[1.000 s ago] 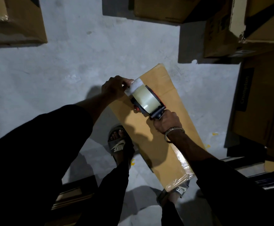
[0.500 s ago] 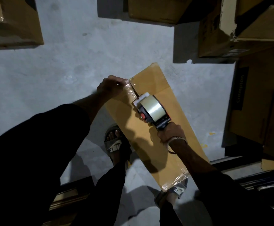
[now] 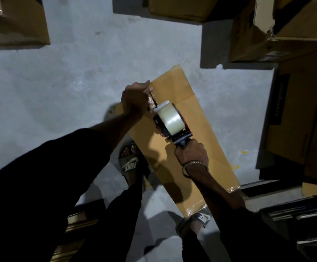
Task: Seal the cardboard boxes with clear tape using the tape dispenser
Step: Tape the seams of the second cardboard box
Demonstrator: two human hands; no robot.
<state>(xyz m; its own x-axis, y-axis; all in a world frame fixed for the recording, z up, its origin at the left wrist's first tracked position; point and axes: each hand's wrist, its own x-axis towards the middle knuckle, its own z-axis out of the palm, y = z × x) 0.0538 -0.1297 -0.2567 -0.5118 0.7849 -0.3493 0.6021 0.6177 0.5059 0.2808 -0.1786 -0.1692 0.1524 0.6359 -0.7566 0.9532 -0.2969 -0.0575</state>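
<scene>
A long flat cardboard box [image 3: 201,133] lies slanted on the grey concrete floor, with clear tape showing at its near end. A tape dispenser [image 3: 170,121] with a roll of clear tape sits over the box's left edge. My right hand [image 3: 190,153] grips its dark handle from below. My left hand [image 3: 135,98] is at the box's left edge just beyond the dispenser's nose, its fingers pinching the crumpled free end of the tape against the edge.
Cardboard boxes surround the spot: one at top left [image 3: 16,21], one at top centre [image 3: 176,6], a stack at the right [image 3: 295,91]. My sandalled feet [image 3: 130,161] stand beside and under the box's near end. Dark flat stock [image 3: 305,224] lies at lower right.
The dispenser has tipped down from above the box to its left edge. My left hand stays at the tape's free end on that edge. The camera has shifted slightly.
</scene>
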